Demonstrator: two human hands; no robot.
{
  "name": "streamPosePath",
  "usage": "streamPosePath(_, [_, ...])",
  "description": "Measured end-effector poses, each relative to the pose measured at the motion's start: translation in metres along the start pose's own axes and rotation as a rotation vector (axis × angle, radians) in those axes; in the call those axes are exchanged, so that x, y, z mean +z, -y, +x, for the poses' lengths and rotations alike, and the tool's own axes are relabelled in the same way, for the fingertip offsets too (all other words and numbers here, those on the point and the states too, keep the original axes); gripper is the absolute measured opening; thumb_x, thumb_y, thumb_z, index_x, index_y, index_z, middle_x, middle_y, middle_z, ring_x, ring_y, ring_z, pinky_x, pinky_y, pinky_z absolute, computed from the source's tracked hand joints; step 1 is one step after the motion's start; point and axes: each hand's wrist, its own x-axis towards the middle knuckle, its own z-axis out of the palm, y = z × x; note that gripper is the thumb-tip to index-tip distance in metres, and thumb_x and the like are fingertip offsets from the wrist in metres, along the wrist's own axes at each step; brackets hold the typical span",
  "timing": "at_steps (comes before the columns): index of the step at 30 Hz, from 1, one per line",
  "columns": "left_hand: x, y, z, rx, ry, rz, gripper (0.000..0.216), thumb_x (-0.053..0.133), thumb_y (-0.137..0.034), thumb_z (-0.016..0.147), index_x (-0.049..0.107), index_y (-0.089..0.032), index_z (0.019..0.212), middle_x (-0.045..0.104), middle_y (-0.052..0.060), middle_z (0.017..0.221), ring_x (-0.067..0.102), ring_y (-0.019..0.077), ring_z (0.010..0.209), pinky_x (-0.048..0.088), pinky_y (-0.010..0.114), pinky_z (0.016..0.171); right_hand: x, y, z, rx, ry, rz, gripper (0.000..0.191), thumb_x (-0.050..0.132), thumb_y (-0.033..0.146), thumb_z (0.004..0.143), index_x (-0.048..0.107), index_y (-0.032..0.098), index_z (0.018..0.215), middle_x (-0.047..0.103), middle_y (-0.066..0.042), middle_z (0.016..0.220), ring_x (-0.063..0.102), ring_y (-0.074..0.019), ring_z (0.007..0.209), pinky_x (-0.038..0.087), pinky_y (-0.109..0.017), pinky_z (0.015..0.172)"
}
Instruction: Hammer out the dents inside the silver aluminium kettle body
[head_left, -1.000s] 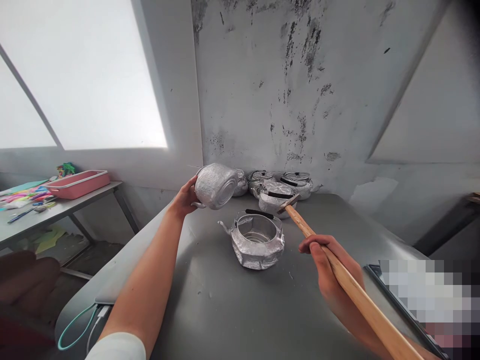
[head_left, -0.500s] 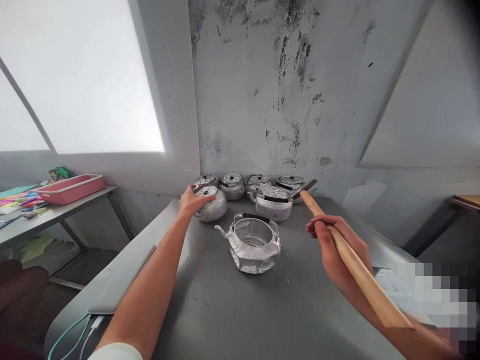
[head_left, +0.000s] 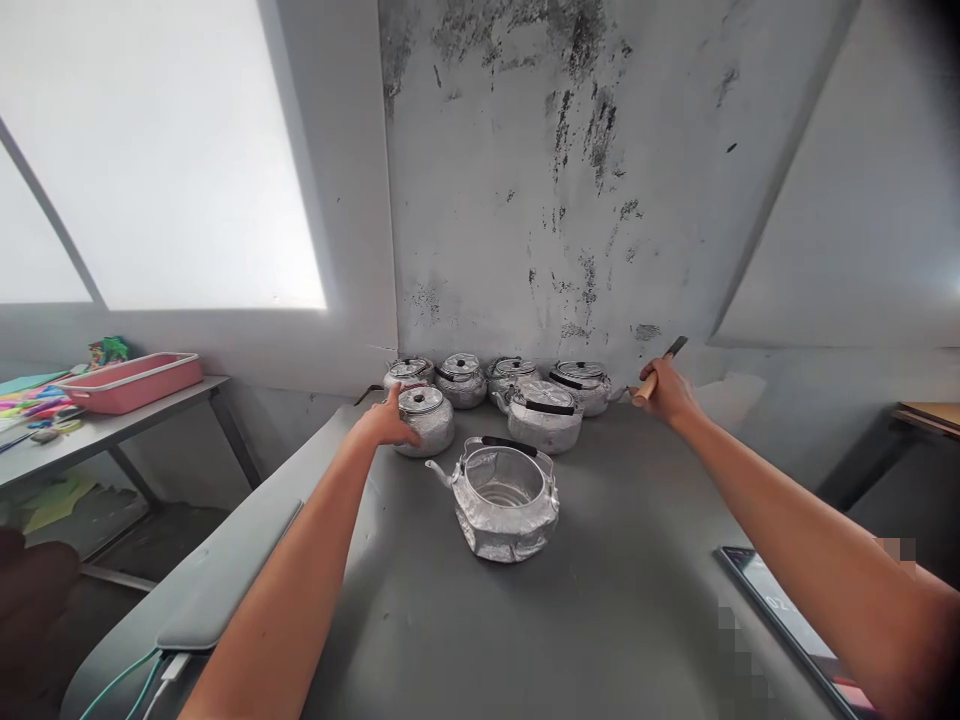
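Observation:
At the far left of the table, my left hand (head_left: 384,422) is closed on the side of a lidded aluminium kettle (head_left: 433,430), the thumb against its body. My right hand (head_left: 670,395) grips a wooden-handled hammer (head_left: 645,389) at the far right, beside the spout of the rear right kettle (head_left: 585,380). The hammer's dark metal head sticks up above the fist. Mid-table, a dented, lidless kettle (head_left: 504,520) stands upright, its spout to the left and its black-gripped handle leaning back. Neither hand touches it. Another lidded kettle (head_left: 544,420) stands just behind it.
More lidded kettles (head_left: 461,380) line the wall at the back. A tablet-like device (head_left: 780,610) lies at the right edge under my forearm. On the left edge lies a grey flat case (head_left: 225,590) with cables. A pink basket (head_left: 139,382) sits on a side table.
My right hand has carried the hammer away from me to the far right, and its handle now looks much shorter. My left hand stays at the same kettle, its grip slightly lower.

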Motion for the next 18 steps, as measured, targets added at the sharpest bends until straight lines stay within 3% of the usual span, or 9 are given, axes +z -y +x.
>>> streamPosePath(4, [0.007, 0.003, 0.007, 0.051, -0.058, 0.014, 0.132, 0.084, -0.050, 0.051, 0.009, -0.022, 0.156, 0.054, 0.020, 0.139, 0.050, 0.0392, 0.130, 0.042, 0.043, 0.101, 0.026, -0.013, 0.010, 0.067, 0.026, -0.027, 0.033, 0.061, 0.032, 0.096, 0.060, 0.018, 0.125, 0.063, -0.009, 0.126, 0.065, -0.0226, 0.105, 0.056, -0.043, 0.088])
streamPosePath(13, [0.023, 0.008, 0.014, 0.103, -0.145, -0.092, 0.118, 0.078, -0.063, 0.060, 0.017, -0.027, 0.155, 0.054, 0.016, 0.141, 0.049, 0.0375, 0.132, 0.041, 0.043, 0.104, 0.061, -0.014, 0.008, 0.154, -0.085, -0.006, 0.034, 0.061, 0.032, 0.096, 0.059, 0.017, 0.126, 0.062, -0.009, 0.126, 0.065, -0.0229, 0.105, 0.056, -0.044, 0.088])
streamPosePath(18, [0.020, 0.016, 0.022, 0.000, -0.132, -0.208, 0.096, 0.048, -0.076, 0.081, 0.022, -0.021, 0.154, 0.060, 0.018, 0.133, 0.056, 0.0342, 0.125, 0.047, 0.041, 0.095, 0.065, -0.011, 0.007, 0.131, -0.092, 0.028, 0.034, 0.061, 0.032, 0.096, 0.060, 0.017, 0.126, 0.063, -0.009, 0.126, 0.065, -0.0229, 0.105, 0.056, -0.044, 0.088])
